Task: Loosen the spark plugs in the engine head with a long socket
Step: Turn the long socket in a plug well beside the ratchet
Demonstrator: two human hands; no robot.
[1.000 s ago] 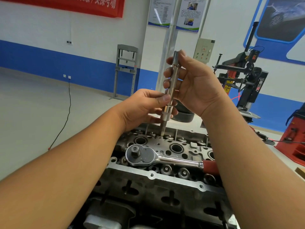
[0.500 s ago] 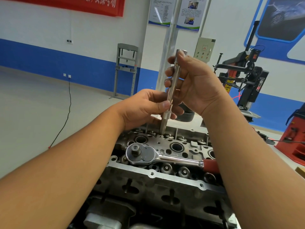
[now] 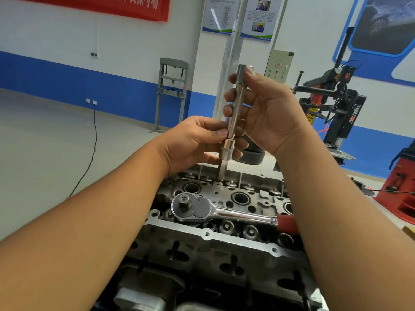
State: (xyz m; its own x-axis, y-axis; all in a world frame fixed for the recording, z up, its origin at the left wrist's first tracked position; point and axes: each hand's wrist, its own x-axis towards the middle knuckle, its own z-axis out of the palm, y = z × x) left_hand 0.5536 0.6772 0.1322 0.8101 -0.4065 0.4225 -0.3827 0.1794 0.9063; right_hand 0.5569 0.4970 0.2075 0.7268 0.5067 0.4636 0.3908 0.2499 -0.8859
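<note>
A long metal socket with an extension (image 3: 234, 115) stands nearly upright above the grey engine head (image 3: 224, 241). Its lower tip meets the head's far edge near a plug well. My right hand (image 3: 265, 113) grips the upper shaft, thumb on its top end. My left hand (image 3: 193, 142) pinches the thicker collar lower down between thumb and fingers. Round spark plug wells (image 3: 240, 197) open along the head's middle. A chrome ratchet (image 3: 202, 208) with a red handle lies flat across the head, untouched.
A tyre changer machine (image 3: 336, 104) stands at the right rear, with red equipment (image 3: 399, 194) further right. A grey press frame (image 3: 171, 90) stands by the blue-striped wall. A black cable (image 3: 89, 158) trails over the floor at left.
The socket assembly has stayed nearly in place. My left hand has slid slightly on the collar, and my right hand has shifted a little on the shaft.
</note>
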